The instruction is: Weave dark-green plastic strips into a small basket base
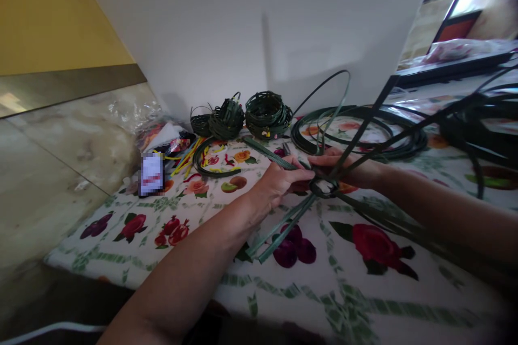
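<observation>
A ring of dark green weaving strips (324, 185) is between my hands, with long strip ends fanning out on several sides. My left hand (285, 177) pinches the strips at the ring's left edge. My right hand (343, 166) is closed on strips at the upper right side, its fingertips close to the left hand's. Two strip ends (279, 229) point down toward the front of the table. Other strips rise past the right wrist and run off to the right. The small details under the fingertips are hidden.
Small woven green baskets (268, 114) stand against the white wall. Coiled green strips (416, 140) lie behind my right hand. A short curved bundle (202, 164), yellow and red strips (194, 157) and plastic packaging (156, 132) are at left. A flowered tablecloth (251, 210) covers the table.
</observation>
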{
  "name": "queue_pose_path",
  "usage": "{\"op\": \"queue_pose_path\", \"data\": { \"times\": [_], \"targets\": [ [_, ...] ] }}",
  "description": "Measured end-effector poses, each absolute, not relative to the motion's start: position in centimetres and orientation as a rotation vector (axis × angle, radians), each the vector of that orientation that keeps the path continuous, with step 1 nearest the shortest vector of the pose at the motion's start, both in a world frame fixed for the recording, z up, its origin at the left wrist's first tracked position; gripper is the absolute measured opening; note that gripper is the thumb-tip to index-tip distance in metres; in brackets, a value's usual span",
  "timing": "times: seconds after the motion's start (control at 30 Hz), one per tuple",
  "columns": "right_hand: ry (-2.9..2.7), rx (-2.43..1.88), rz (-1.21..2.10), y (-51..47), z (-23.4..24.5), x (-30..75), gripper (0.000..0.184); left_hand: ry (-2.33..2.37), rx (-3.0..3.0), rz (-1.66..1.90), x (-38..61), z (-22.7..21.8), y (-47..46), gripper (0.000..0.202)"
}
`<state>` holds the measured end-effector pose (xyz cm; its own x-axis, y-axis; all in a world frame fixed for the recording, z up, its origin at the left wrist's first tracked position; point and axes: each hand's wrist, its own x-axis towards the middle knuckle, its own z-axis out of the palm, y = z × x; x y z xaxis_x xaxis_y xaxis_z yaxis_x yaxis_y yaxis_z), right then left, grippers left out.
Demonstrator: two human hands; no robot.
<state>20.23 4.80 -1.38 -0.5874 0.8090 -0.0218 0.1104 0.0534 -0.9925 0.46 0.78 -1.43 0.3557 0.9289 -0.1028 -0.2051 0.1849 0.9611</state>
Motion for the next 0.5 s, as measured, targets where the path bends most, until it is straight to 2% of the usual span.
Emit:
{"op": "queue_pose_path", "data": {
  "times": [0.23, 0.5],
  "targets": [
    [-1.541, -0.991, 1.653, 5.7, 0.1, 21.8, 0.063, 0.864, 0.963, 0.967, -0.2, -0.6, 0.9, 0.037],
    [-1.663, -0.937, 1.701, 5.9, 0.8, 23.9, 0.032, 0.870, 1.017, 1.017, -0.9, 0.1, 1.4, 0.039]
  ]
}}
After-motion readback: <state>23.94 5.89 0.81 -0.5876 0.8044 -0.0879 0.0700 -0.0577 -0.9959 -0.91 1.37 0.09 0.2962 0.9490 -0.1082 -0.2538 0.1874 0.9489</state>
